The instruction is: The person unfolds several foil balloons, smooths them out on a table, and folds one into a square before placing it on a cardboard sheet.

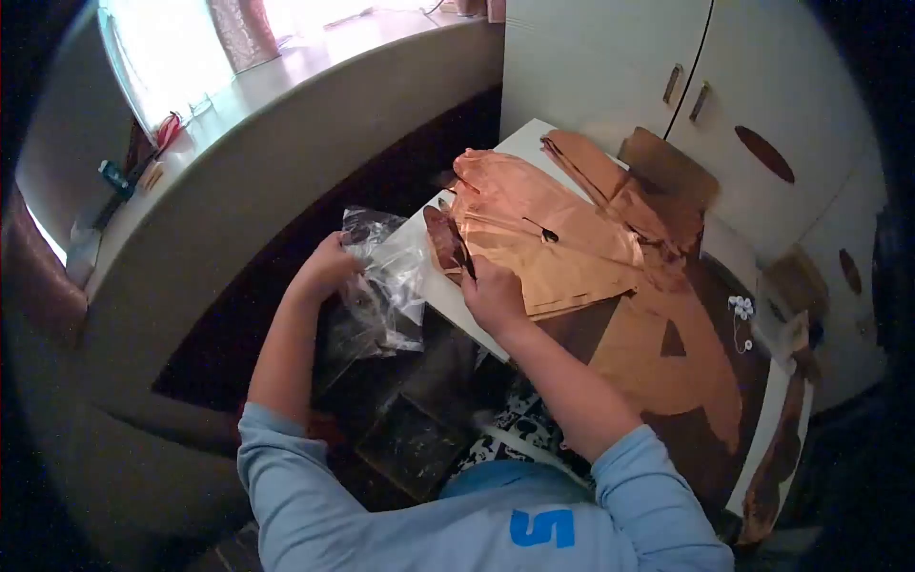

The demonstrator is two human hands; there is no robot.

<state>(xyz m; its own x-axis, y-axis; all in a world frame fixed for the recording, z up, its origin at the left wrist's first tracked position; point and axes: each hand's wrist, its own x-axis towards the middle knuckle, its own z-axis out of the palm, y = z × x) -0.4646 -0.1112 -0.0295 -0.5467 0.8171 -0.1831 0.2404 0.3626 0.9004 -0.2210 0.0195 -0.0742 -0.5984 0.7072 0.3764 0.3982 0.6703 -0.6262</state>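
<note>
My left hand (331, 268) grips the edge of a clear plastic bag (389, 276), which hangs beside the table's left edge. My right hand (494, 294) is closed around a dark, thin object (466, 259) at the near left corner of the table; its exact kind is hard to make out. Close to it lies a reddish-brown piece (441, 234). Just beyond my right hand, a stack of orange-tan sheets (562, 271) spreads over the table, with a crumpled orange plastic piece (519, 183) on top and a small black item (550, 235) on it.
Brown folded pieces (669, 173) lie at the table's back. A large tan cut-out sheet (624, 356) covers its right part. Small white round items (741, 307) sit at the right. White cabinets (602, 71) stand behind; a curved window sill (286, 71) runs along the left.
</note>
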